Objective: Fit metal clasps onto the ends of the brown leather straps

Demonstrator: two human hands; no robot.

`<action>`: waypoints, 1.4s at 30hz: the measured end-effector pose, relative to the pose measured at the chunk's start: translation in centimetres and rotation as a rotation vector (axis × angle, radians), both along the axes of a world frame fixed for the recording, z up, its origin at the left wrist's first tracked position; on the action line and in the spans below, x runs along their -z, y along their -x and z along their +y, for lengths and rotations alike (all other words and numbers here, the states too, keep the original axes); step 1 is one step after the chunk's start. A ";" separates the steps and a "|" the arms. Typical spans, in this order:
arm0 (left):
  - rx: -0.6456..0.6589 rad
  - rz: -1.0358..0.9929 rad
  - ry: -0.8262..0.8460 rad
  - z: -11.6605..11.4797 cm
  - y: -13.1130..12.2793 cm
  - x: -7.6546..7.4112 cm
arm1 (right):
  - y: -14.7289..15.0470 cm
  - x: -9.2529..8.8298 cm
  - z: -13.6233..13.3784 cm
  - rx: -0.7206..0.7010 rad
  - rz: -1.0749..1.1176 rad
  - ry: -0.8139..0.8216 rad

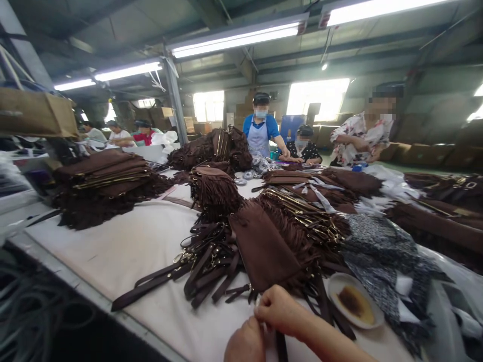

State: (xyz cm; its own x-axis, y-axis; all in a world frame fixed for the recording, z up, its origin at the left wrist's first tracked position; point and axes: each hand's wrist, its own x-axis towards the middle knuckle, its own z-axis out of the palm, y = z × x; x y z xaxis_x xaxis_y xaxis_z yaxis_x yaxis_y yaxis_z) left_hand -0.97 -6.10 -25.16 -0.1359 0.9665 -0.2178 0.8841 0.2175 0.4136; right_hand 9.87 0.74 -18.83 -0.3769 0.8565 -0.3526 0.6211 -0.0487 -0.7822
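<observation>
My right hand is closed in a pinch at the bottom middle, with a small whitish bit at its fingertips that is too small to name. Directly below it, touching or nearly so, my left hand has its fingers curled in, and what they hold is hidden. A dark strap hangs down just beside both hands. Just beyond them lies a brown fringed pouch, flat side up, with a zipper pull near my right hand. Dark wrist straps with gold clasps lie in a heap to its left.
Stacks of brown fringed bags stand at left, with more bags in the middle. A white dish with brown residue sits at right, by speckled dark cloth. Several co-workers are across the table.
</observation>
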 end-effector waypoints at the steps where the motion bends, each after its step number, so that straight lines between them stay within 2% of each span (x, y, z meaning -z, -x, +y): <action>1: -0.003 0.070 -0.027 -0.1 -0.2 0.4 | -0.1 0.1 0.2 -0.002 -0.027 -0.002; 4: 0.024 0.182 -0.107 -0.4 -0.5 1.2 | -0.3 -0.1 0.6 -0.005 -0.091 0.005; 8: 0.012 0.155 -0.152 -0.8 0.1 1.4 | -0.3 -0.9 0.7 -0.021 -0.142 -0.003; 14: 0.072 0.116 -0.349 -1.1 0.7 2.1 | -0.3 -1.6 0.6 -0.060 -0.163 -0.054; 18: 0.081 0.098 -0.332 -0.9 0.7 2.2 | -0.7 -1.4 0.6 -0.082 -0.159 -0.089; 22: 0.071 0.025 -0.260 -0.8 0.8 1.7 | -1.2 -1.8 0.1 -0.098 -0.115 -0.096; 26: 0.067 -0.100 -0.258 -0.7 0.9 0.6 | -2.0 -2.2 -1.3 -0.074 -0.043 -0.068; 30: 0.101 -0.221 -0.187 -0.5 1.0 -1.1 | -2.7 -0.9 -3.0 0.051 0.016 -0.124; 34: 0.045 -0.449 -0.128 -0.1 0.7 -2.1 | -2.9 1.7 -4.2 0.206 0.109 -0.135; 38: -0.117 -0.965 0.150 0.2 0.3 -2.1 | -2.9 3.9 -4.5 0.290 0.136 -0.109; 42: -0.106 -1.341 0.291 0.1 0.8 -2.3 | -2.9 4.8 -4.4 0.342 0.245 -0.058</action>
State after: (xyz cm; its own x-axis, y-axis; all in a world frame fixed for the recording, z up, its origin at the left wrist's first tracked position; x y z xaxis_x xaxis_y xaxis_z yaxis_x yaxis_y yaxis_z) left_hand -1.80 -6.01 -22.88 0.2670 0.8622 -0.4304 -0.1785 0.4831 0.8572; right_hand 12.74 -3.62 -23.68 -0.1337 0.9627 -0.2353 0.3725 -0.1712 -0.9121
